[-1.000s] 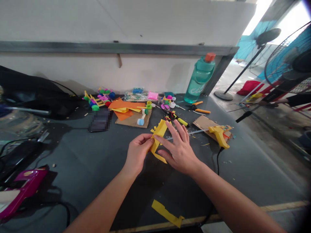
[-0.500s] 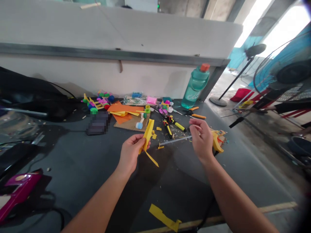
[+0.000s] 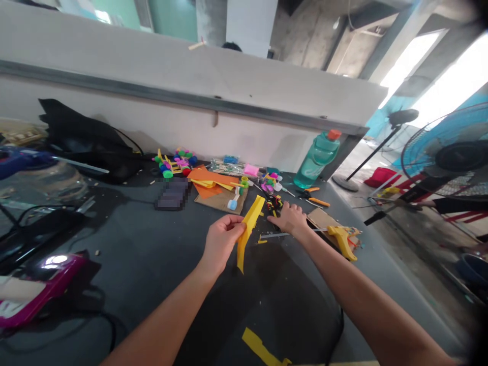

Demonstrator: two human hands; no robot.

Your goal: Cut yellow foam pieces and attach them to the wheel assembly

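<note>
A folded yellow paper strip (image 3: 252, 216) is pinched between the thumb and fingers of my left hand (image 3: 223, 243), its lower end hanging down. My right hand (image 3: 293, 217) is at the black-and-yellow pliers (image 3: 273, 203), thumb apart from the fingers; it partly covers them. Whether the fingertips touch the handles I cannot tell. A thin clear stick (image 3: 272, 235) lies just below that hand, with small yellow scraps around it. Right of it, a yellow hot glue gun (image 3: 343, 241) rests by a piece of cardboard (image 3: 323, 218).
Orange paper sheets (image 3: 208, 182) lie on cardboard, beside colourful small assembled models (image 3: 176, 163). A green bottle (image 3: 317, 160) stands near the partition, with orange-handled pliers (image 3: 318, 201) in front. Another yellow strip (image 3: 261, 348) lies at the near edge. A magenta device (image 3: 49, 290) sits left.
My right hand has moved left and forward from beside the glue gun to the black-and-yellow pliers. My left hand keeps the yellow strip. The view has tilted up and shifted left.
</note>
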